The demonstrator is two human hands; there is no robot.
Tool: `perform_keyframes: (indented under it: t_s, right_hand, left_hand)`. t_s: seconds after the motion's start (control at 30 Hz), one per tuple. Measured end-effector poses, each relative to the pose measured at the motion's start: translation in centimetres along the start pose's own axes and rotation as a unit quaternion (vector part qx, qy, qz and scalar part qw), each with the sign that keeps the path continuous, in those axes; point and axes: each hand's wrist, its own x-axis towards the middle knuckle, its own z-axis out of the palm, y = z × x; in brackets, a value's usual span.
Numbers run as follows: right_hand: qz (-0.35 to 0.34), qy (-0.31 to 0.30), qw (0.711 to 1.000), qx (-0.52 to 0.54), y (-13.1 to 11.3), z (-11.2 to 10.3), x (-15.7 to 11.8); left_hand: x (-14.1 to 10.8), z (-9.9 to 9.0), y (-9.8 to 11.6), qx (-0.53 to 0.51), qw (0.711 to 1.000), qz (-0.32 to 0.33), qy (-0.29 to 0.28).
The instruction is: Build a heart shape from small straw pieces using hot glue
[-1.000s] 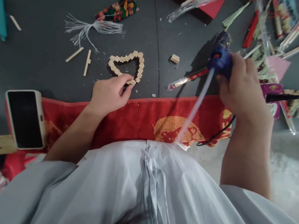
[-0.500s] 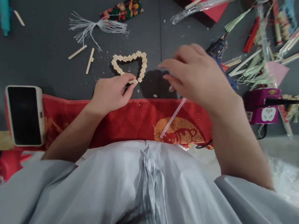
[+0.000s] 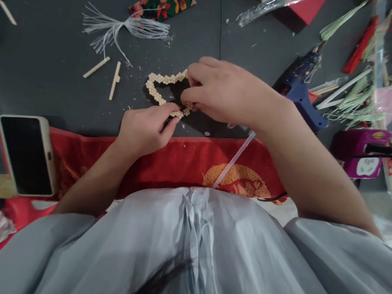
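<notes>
A cream beaded loop (image 3: 157,79), shaped roughly like a heart, lies on the dark table in front of me. My left hand (image 3: 146,126) pinches its lower edge between thumb and fingertips. On the loop's right side, the fingers of my right hand (image 3: 215,90) close round the beads and hide part of them. A white bundle of threads (image 3: 144,28) and a floral cloth piece (image 3: 167,2) lie beyond the loop. Right of my right hand is a blue glue gun (image 3: 299,91). Below my right wrist, a translucent stick (image 3: 233,161) rests on the red cloth (image 3: 179,159).
A phone (image 3: 27,154) lies at the left on the cloth. Two short sticks (image 3: 115,80) are left of the loop. At the right are a purple power socket (image 3: 358,151), a red tassel (image 3: 360,46) and pale green strands (image 3: 361,104). A red box (image 3: 310,5) stands at the back.
My right hand has moved left and down onto the loop's right side and taken hold of it. My left hand keeps its pinch. The view has shifted, showing more of the glue gun.
</notes>
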Motion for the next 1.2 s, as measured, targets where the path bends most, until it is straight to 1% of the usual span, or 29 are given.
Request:
perform_keyframes:
  t_s: [0.2, 0.4, 0.5, 0.67, 0.73, 0.8, 0.9, 1.0, 1.1, 1.2]
  right_hand:
    - [-0.028, -0.007, 1.000, 0.011, 0.8, 0.0, 0.0]
    - [-0.050, 0.013, 0.998, 0.030, 1.3, 0.1, -0.1]
    - [-0.039, 0.021, 0.997, 0.058, 1.4, 0.2, 0.0]
    - [-0.002, 0.031, 0.987, 0.159, 1.4, 0.2, 0.5]
    - [0.004, 0.030, 0.984, 0.175, 1.3, 0.2, 0.5]
    - [-0.001, 0.025, 0.988, 0.151, 1.2, 0.2, 0.4]
    - [-0.027, 0.007, 0.997, 0.071, 1.2, 0.2, 0.2]
    - [-0.047, 0.010, 0.999, 0.015, 1.2, 0.2, 0.0]
    - [-0.052, 0.021, 0.998, -0.006, 1.2, 0.2, 0.0]
    - [-0.049, 0.017, 0.999, -0.011, 1.2, 0.1, 0.2]
  left_hand:
    - [0.0, -0.3, 0.3, 0.026, 1.000, 0.003, -0.004]
    - [0.1, -0.5, 0.4, 0.016, 0.999, -0.018, -0.027]
    - [0.1, -0.5, 0.4, 0.013, 1.000, -0.016, -0.023]
    - [0.0, -0.5, 0.2, 0.012, 1.000, 0.008, -0.007]
    - [-0.1, -0.5, 0.1, 0.020, 1.000, 0.008, -0.007]
    - [-0.1, -0.5, 0.1, 0.028, 1.000, 0.006, -0.012]
    - [-0.1, -0.5, 0.1, 0.024, 1.000, 0.005, -0.013]
    - [-0.1, -0.5, 0.0, 0.011, 1.000, -0.001, -0.011]
    - [-0.1, -0.4, -0.1, -0.008, 1.000, -0.007, -0.013]
    - [-0.1, -0.3, -0.2, -0.031, 0.999, -0.008, -0.014]
